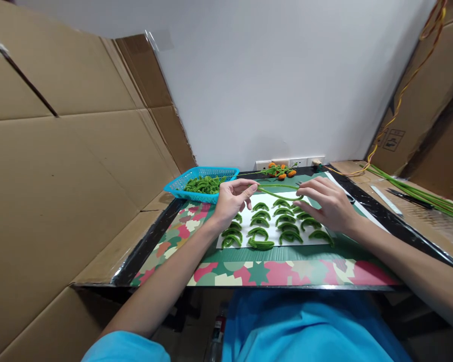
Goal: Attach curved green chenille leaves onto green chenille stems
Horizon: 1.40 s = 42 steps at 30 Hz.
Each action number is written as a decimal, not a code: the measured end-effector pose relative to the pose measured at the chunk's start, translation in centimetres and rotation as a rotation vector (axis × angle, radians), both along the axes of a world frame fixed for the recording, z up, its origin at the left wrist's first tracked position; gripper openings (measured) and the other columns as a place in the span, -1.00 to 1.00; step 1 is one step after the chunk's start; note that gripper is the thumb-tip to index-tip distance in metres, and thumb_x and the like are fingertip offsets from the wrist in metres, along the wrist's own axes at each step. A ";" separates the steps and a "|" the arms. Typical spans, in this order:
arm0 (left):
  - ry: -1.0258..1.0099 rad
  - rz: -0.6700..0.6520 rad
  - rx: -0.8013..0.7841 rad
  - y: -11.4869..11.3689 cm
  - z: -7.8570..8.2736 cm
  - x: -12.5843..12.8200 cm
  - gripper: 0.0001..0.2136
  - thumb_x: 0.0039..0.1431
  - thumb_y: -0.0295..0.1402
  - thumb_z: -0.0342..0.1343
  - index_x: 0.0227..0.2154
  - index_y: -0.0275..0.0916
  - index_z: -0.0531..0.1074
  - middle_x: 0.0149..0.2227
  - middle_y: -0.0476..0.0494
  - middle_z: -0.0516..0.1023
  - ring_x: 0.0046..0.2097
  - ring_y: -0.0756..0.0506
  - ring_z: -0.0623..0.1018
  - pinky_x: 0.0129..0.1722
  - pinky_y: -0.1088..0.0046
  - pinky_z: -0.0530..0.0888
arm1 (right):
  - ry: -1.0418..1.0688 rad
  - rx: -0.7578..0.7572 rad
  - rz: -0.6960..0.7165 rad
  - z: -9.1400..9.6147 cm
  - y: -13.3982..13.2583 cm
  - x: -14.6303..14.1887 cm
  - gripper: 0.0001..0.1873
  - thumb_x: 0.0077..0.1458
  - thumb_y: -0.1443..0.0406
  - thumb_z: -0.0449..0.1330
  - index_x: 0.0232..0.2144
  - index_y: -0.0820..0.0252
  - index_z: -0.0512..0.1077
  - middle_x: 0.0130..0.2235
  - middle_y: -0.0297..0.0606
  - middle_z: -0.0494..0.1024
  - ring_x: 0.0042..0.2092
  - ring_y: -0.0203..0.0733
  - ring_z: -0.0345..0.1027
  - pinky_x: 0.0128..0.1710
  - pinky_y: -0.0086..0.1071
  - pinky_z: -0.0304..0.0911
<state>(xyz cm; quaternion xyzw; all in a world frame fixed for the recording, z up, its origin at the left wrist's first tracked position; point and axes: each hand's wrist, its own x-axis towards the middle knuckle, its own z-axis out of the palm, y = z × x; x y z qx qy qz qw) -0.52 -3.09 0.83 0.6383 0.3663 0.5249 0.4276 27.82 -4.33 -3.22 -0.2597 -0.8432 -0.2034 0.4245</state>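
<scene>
A green pipe cleaner (278, 195), bent into a long narrow loop, stretches between my two hands above a white sheet (245, 201). At its left end, the thumb and fingers of my left hand (234, 199) are pinched on it. My right hand (326, 205) grips the other end with its fingertips. Below, rows of curved green pipe cleaner pieces (289, 235) lie on the sheet, some partly hidden by my hands. A small thick bundle of green pieces (261, 245) rests at the sheet's near edge.
A blue basket (177, 187) holding many green pieces (204, 185) stands at the back left. Orange flowers (282, 172) lie near the wall sockets (298, 162). Long green stems (419, 191), a white strip (386, 200) and a dark tool (409, 198) lie right. Cardboard (98, 151) walls the left side.
</scene>
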 end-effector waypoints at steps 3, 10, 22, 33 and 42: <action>0.022 0.006 0.009 -0.1 0.0 0.1 -0.66 0.05 -0.11 0.46 -0.29 -0.31 0.65 -0.47 -0.10 0.64 -0.63 0.03 0.50 -0.74 0.57 0.21 | 0.024 -0.033 -0.006 0.0 0.0 0.0 -0.94 0.36 0.28 0.24 -0.18 0.13 0.52 -0.20 -0.12 0.64 -0.18 -0.02 0.45 -0.16 -0.16 0.36; 0.101 0.067 0.082 -0.2 -0.2 0.2 -0.67 0.09 -0.11 0.42 -0.27 -0.30 0.65 -0.31 -0.20 0.73 -0.61 0.05 0.49 -0.68 0.54 0.34 | 0.080 -0.074 0.064 -0.1 -0.1 -0.1 -0.91 0.37 0.30 0.23 -0.18 0.14 0.56 -0.23 -0.13 0.63 -0.23 -0.08 0.50 -0.22 -0.20 0.43; 0.025 0.118 -0.015 -0.5 -0.6 0.8 -0.66 0.10 -0.13 0.39 -0.25 -0.34 0.61 -0.27 -0.26 0.73 -0.63 -0.01 0.55 -0.76 0.56 0.22 | -0.044 -0.001 0.089 -0.2 -0.5 -0.3 -0.92 0.35 0.27 0.28 -0.18 0.17 0.52 -0.23 -0.13 0.63 -0.25 -0.12 0.48 -0.18 -0.20 0.46; -0.075 0.099 -0.184 -0.7 -1.0 1.0 -0.58 0.05 -0.12 0.44 -0.14 -0.34 0.64 0.11 -0.48 0.64 -0.46 -0.07 0.68 -0.72 0.59 0.31 | -0.122 0.091 0.067 -0.3 -1.0 -0.9 -0.97 0.32 0.32 0.29 -0.22 0.14 0.56 -0.24 -0.17 0.66 -0.19 -0.09 0.55 -0.19 -0.22 0.47; -0.179 0.036 -0.244 -0.4 -1.3 0.9 -0.58 0.04 -0.07 0.47 -0.20 -0.33 0.65 0.06 -0.44 0.66 -0.30 -0.14 0.74 -0.67 0.62 0.36 | -0.141 0.130 0.072 -0.2 -1.2 -1.1 -0.94 0.33 0.33 0.28 -0.26 0.16 0.53 -0.27 -0.18 0.64 -0.22 -0.12 0.52 -0.23 -0.24 0.46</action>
